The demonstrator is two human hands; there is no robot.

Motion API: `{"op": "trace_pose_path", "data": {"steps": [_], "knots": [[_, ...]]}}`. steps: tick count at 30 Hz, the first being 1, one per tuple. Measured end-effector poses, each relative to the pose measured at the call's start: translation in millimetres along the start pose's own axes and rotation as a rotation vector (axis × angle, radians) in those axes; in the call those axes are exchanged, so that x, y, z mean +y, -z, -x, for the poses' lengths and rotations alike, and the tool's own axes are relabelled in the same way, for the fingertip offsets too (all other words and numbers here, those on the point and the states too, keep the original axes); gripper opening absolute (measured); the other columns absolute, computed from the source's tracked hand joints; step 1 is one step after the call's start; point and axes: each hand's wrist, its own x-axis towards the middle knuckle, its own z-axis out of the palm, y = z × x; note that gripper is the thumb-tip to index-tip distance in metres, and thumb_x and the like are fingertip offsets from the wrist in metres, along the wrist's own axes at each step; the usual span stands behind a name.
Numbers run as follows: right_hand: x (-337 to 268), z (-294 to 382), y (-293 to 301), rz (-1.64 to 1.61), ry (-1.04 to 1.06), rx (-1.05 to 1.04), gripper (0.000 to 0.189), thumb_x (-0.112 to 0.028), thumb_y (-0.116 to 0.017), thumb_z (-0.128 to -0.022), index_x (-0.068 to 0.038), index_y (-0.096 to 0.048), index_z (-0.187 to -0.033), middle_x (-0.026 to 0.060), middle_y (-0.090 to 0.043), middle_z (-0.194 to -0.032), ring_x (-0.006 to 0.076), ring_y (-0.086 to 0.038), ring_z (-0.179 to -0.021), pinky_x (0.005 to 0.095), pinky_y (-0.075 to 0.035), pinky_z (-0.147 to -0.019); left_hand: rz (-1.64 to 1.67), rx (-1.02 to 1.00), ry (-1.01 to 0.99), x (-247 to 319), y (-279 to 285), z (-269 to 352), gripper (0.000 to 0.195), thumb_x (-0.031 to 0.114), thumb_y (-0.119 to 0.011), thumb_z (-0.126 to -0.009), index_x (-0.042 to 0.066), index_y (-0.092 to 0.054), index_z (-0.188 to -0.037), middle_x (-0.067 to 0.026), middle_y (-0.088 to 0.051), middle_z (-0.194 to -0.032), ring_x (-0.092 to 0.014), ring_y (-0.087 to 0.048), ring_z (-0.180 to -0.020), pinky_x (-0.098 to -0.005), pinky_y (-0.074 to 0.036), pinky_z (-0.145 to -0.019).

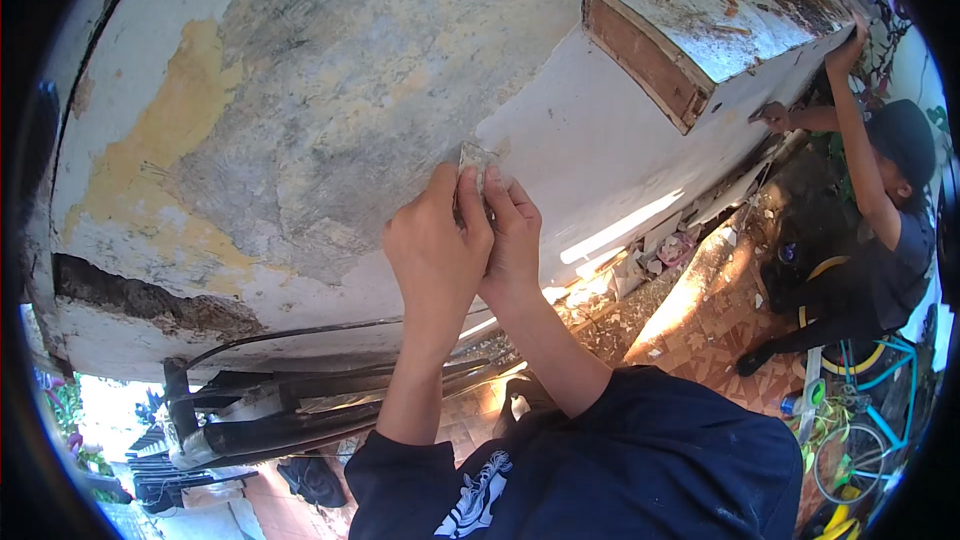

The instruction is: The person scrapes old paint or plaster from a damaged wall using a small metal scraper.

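Observation:
Both of my hands are raised in front of me against a wall with peeling paint [300,105]. My left hand [435,229] and my right hand [514,229] together grip a small flat scraper [476,156], pinched between thumbs and fingers. Its upper edge is at the border between a bared grey and yellow patch and the white paint [600,135]. The lower part of the scraper is hidden by my fingers, so I cannot tell whether it has a handle.
A boxed ledge [750,22] with a brown end juts from the wall at upper right. Another person [892,240] works there with both arms raised. Paint flakes [630,270] litter the wall's foot. A teal bicycle [885,420] stands at lower right, dark beams [300,420] at lower left.

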Motion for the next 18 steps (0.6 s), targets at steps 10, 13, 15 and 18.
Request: {"op": "trace_pose_path", "data": {"steps": [10, 13, 15, 18], "knots": [[11, -1, -6, -0.078, 0.04, 0.016, 0.023, -0.029, -0.054, -0.093, -0.007, -0.057, -0.088, 0.0007, -0.057, -0.076, 0.007, -0.054, -0.068, 0.0231, -0.046, -0.059, -0.103, -0.041, -0.057, -7, 3, -6, 0.019, 0.012, -0.059, -0.084, 0.002, -0.053, -0.069, -0.0142, -0.051, -0.052, -0.031, -0.052, -0.045, -0.0357, -0.038, -0.044], [1, -5, 0, 0.098, 0.039, 0.134, 0.021, -0.024, -0.056, -0.092, -0.005, -0.057, -0.085, 0.0016, -0.058, -0.073, 0.0071, -0.054, -0.062, 0.024, -0.045, -0.052, 0.054, 0.004, -0.029, -6, -4, -1, 0.022, 0.013, -0.058, -0.085, 0.0, -0.052, -0.067, -0.0125, -0.048, -0.05, -0.02, -0.046, -0.041, -0.0326, -0.035, -0.044], [-10, -7, 4, 0.116, 0.063, 0.091, 0.02, -0.021, -0.059, -0.09, -0.005, -0.057, -0.078, -0.0003, -0.056, -0.068, 0.0053, -0.05, -0.057, 0.0225, -0.04, -0.049, 0.196, 0.078, 0.097, -3, -12, 5, 0.027, 0.012, -0.058, -0.087, -0.001, -0.049, -0.066, -0.0072, -0.041, -0.049, -0.009, -0.035, -0.047, -0.0286, -0.029, -0.044], [-19, -10, 8, 0.219, 0.068, 0.106, 0.021, -0.016, -0.062, -0.088, -0.004, -0.058, -0.071, -0.0022, -0.055, -0.062, 0.003, -0.045, -0.053, 0.0211, -0.034, -0.045, 0.287, 0.13, 0.158, -1, -23, 13, 0.029, 0.011, -0.056, -0.089, -0.002, -0.046, -0.065, -0.0018, -0.035, -0.05, -0.005, -0.029, -0.052, -0.0259, -0.023, -0.044]]}}
